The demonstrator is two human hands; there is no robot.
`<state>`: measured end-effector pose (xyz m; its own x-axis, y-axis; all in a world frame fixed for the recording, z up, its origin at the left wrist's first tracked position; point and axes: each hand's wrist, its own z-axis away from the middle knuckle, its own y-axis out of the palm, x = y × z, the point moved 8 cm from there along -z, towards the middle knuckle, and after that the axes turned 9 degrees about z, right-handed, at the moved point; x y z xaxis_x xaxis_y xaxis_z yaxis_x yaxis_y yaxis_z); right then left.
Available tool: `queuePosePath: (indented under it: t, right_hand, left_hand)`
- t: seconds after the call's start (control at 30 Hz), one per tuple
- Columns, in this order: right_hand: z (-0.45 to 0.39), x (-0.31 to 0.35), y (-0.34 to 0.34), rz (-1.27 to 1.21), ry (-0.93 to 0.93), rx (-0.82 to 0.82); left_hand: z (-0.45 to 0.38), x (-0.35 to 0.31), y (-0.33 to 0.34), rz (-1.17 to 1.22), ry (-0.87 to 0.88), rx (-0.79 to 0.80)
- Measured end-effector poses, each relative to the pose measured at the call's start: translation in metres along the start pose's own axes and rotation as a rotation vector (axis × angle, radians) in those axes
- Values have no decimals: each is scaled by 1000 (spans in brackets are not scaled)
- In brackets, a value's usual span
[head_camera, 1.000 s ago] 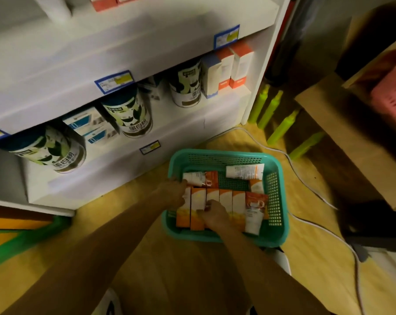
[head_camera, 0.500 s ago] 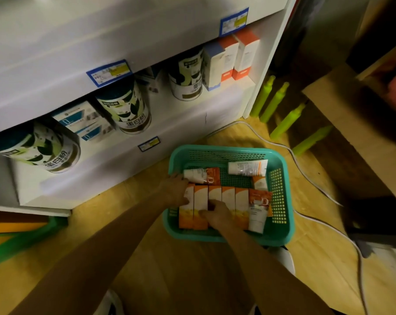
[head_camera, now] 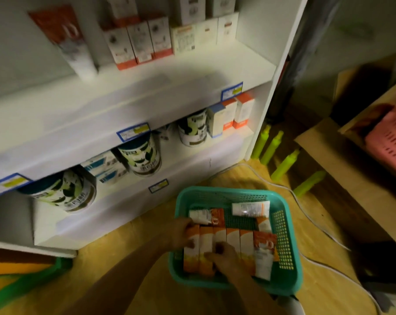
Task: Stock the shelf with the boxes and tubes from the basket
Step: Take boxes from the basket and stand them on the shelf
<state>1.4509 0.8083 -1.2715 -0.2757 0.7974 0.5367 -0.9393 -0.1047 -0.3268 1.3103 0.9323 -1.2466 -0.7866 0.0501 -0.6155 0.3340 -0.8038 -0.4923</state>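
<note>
A teal plastic basket (head_camera: 285,226) sits on the wooden floor in front of the white shelf unit (head_camera: 128,103). Inside lies a row of several orange-and-white boxes (head_camera: 240,244), side by side. Three orange-and-white tubes lie with them: one at the back left (head_camera: 207,215), one at the back right (head_camera: 250,209), one on the right (head_camera: 264,258). My left hand (head_camera: 180,235) grips the leftmost box from its left side. My right hand (head_camera: 224,258) holds the near ends of the left boxes, fingers curled over them.
The lower shelf holds round cans (head_camera: 142,155) and small boxes (head_camera: 232,115). The shelf above carries upright boxes (head_camera: 139,43) and a large tube (head_camera: 72,42). Green bottles (head_camera: 272,146) lie right of the unit. A white cable (head_camera: 315,221) runs past the basket. A pink basket (head_camera: 390,137) stands far right.
My head has tilted up, so more of the upper shelf shows and the basket sits lower in view. Both hands stay on the left boxes in the basket.
</note>
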Motion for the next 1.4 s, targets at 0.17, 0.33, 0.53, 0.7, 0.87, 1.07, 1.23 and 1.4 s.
queuePosePath:
  t: [0.17, 0.33, 0.53, 0.7, 0.87, 1.07, 1.23, 1.4]
  right_hand:
    - [25, 31, -24, 34, -112, -98]
    - [63, 78, -63, -16, -238, -171]
    - [114, 159, -114, -139, -409, -324]
    - [189, 248, -136, -218, -589, -298]
    - [277, 334, -157, -214, -824, -285]
    - [359, 406, -167, -198, -976, -323]
    - [398, 445, -170, -213, -1056, -329]
    - [414, 484, -166, -140, -1073, -361]
  left_hand:
    - [33, -34, -40, 43, 27, -132]
    - [66, -68, -80, 148, 109, -281]
    - [138, -133, -158, 213, 303, -513]
    - [220, -204, -235, 186, 456, -678]
    - [316, -262, -304, 140, 582, -873]
    - [409, -290, -369, 210, 664, -1051]
    - [450, -289, -414, 330, 662, -1194]
    - [475, -284, -448, 284, 559, -1307]
